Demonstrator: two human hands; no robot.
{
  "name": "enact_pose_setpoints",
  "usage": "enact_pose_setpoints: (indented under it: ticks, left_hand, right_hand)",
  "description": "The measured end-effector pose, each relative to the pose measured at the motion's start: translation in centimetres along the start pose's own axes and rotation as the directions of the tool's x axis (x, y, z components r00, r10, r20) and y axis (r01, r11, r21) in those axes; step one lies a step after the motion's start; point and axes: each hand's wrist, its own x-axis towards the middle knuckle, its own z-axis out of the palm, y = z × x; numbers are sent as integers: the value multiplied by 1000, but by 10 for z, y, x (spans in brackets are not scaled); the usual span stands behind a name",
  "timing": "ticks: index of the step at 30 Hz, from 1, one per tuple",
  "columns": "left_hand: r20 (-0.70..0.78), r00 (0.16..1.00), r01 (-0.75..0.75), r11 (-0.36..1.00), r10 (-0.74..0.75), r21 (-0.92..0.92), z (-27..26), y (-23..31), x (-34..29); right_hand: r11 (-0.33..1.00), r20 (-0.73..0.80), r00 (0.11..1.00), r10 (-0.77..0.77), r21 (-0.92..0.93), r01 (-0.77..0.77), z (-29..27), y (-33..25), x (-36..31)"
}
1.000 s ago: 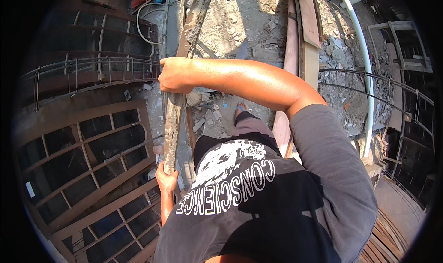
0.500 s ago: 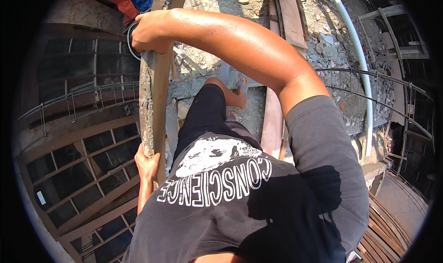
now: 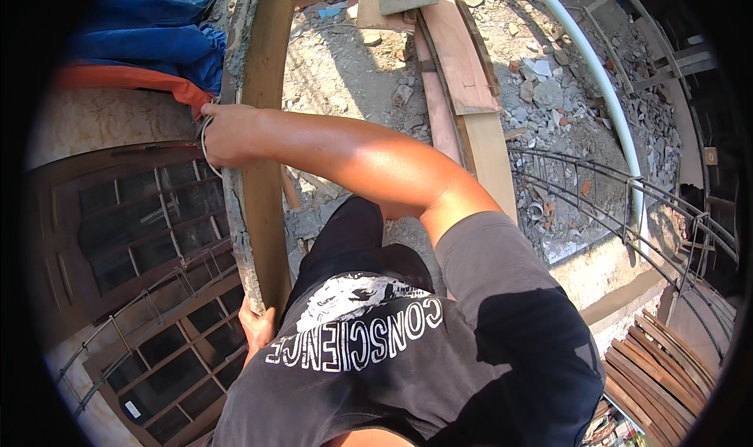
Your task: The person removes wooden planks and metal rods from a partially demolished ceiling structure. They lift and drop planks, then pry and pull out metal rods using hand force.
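A long wooden board [image 3: 264,165] stands along my left side, its left edge crusted with grey cement. My right arm reaches across my body, and my right hand [image 3: 225,136] is closed over the board's crusted edge. A thin pale loop [image 3: 205,143], cord or wire, shows beside that hand; whether the fingers hold it too is hidden. Lower down, near my hip, my left hand [image 3: 256,325] is closed on the near end of the same board, its thumb on the face and its other fingers partly hidden.
Dark wooden frames with panes [image 3: 149,212] lean at the left, below a blue tarp [image 3: 145,43]. Loose planks [image 3: 467,63] lie ahead on rubble [image 3: 549,90]. Steel rebar [image 3: 580,172] and a pale pipe [image 3: 600,74] run along the right. Stacked wood strips [image 3: 659,368] lie lower right.
My view has shifted, showing more tarp and planks ahead. Both hands appear lower in the picture and still grip the board. My foot in the sandal is now out of sight.
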Motion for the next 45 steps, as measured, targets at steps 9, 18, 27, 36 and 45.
enact_pose_setpoints:
  ticks: [9, 18, 27, 36, 45]
  left_hand:
    - [-14, 999, 34, 983, -32, 178, 10, 68, 54]
    - [113, 967, 205, 958, -231, 202, -23, 110, 82]
    - [121, 961, 230, 962, -249, 149, -37, 134, 96]
    - [117, 974, 197, 980, -193, -23, -1, 170, 170]
    - [57, 985, 167, 986, -166, -19, 49, 228, 343]
  right_hand:
    - [998, 111, 993, -50, 37, 46, 29, 82, -13]
    - [972, 393, 915, -92, 233, -2, 17, 126, 15]
    - [969, 554, 822, -130, 247, -14, -6, 156, 39]
    - [979, 523, 852, -15, 181, -94, -8, 236, 40]
    - [997, 413, 910, -49, 77, 19, 52, 400, 63]
